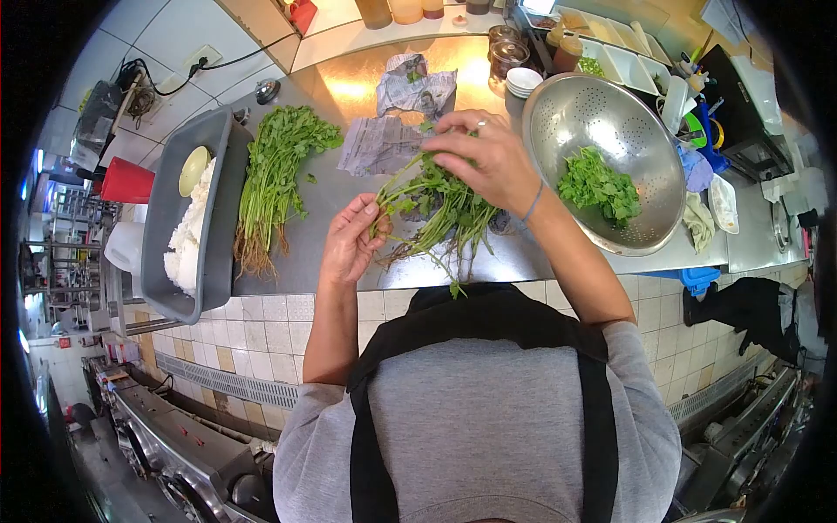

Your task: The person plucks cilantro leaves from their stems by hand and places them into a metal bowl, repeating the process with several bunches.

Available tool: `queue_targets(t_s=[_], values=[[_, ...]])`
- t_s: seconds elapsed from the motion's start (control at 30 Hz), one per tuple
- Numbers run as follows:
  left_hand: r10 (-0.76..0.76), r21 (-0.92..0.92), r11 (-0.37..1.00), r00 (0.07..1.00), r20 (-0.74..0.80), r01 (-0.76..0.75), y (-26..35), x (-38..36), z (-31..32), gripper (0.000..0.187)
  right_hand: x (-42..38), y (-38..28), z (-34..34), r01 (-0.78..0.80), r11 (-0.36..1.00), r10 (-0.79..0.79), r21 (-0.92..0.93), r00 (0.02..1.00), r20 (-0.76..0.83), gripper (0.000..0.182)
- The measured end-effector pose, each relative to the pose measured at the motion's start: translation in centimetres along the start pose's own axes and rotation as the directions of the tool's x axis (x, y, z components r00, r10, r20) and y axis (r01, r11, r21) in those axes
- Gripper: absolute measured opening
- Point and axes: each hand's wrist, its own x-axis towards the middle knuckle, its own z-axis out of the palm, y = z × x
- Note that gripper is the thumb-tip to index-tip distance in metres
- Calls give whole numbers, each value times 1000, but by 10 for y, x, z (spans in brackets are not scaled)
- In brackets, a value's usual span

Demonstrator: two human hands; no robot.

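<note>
My left hand [350, 237] pinches the thin stem of a coriander sprig [401, 181] between thumb and fingers. At the sprig's upper end is my right hand [488, 157], its thumb and fingertips closed around the leafy tip; the exact grip is partly hidden. Beneath both hands lies a loose heap of coriander [449, 213], stems and roots toward the counter's front edge. A larger rooted bunch of coriander [283, 166] rests to the left. On the right, a perforated steel colander [558, 113] holds loose green leaves [600, 187].
Crumpled newspaper [379, 144] lies behind the hands on the steel counter [327, 213]. A grey tub [214, 235] with white contents and a yellow-green bowl [193, 170] stands at left. Small white dishes [523, 80] and jars [506, 52] stand behind the colander. Another person [750, 309] is at far right.
</note>
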Motion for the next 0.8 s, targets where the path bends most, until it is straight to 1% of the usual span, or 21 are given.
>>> queue_targets(t_s=[0.03,0.07,0.13,0.17,0.23,0.27,0.3,0.33,0.37,0.4,0.43,0.47,0.5,0.57,0.6,0.63,0.67,0.7,0.73,0.8], values=[[-15,14,1000,1000,17,15,0,1,-1,14,3,0,2,79,995,-77,-59,996,40,10],[-30,27,999,999,34,29,0,2,-2,14,5,2,5,79,995,-77,-59,996,39,10],[-30,26,999,999,31,29,2,2,1,14,7,7,9,175,976,-162,-130,981,106,11],[-31,23,999,999,28,30,2,2,2,14,8,8,10,175,976,-162,-130,981,106,11],[-22,32,999,1000,17,21,-1,3,2,13,9,11,11,142,984,-118,-110,972,202,11],[-12,41,999,1000,7,12,-2,4,2,13,10,15,13,140,984,-116,-111,973,201,11],[-15,42,999,1000,8,15,-2,4,2,13,10,19,17,36,999,-38,17,984,176,10],[-15,37,999,1000,11,14,-2,5,2,13,11,24,18,-67,987,44,145,986,160,10],[-14,32,999,1000,15,13,-2,6,2,12,12,30,16,-69,988,46,142,986,158,10],[-15,33,999,1000,18,14,-2,7,1,12,13,37,12,-306,840,275,449,952,135,8],[-17,10,1000,1000,20,17,-2,8,-1,12,15,44,6,-458,546,480,701,857,187,8],[-19,-11,1000,1000,21,20,-2,8,-3,12,18,51,-1,-450,467,496,761,846,196,11],[-21,-10,1000,1000,23,21,-2,8,-4,12,20,54,-10,-449,467,498,762,846,193,11],[-18,-45,999,1000,20,19,-2,8,-5,11,20,56,-26,-466,158,574,871,761,302,11],[-20,-43,999,1000,23,21,-2,9,-7,11,19,57,-31,-491,168,544,855,769,335,12],[-22,-70,997,998,58,26,-2,10,-9,12,17,58,-34,-489,168,546,856,769,332,12],[-23,-98,995,995,93,32,-2,11,-10,12,15,59,-35,-532,156,531,832,756,383,10],[-26,-96,995,995,95,35,-2,12,-9,12,14,60,-36,-573,144,515,807,740,433,8],[-27,-112,993,995,100,38,-2,13,-9,12,13,59,-37,-571,144,517,808,740,431,8],[-28,-128,991,994,108,42,-1,14,-7,12,12,55,-38,-763,223,567,606,608,556,12]])
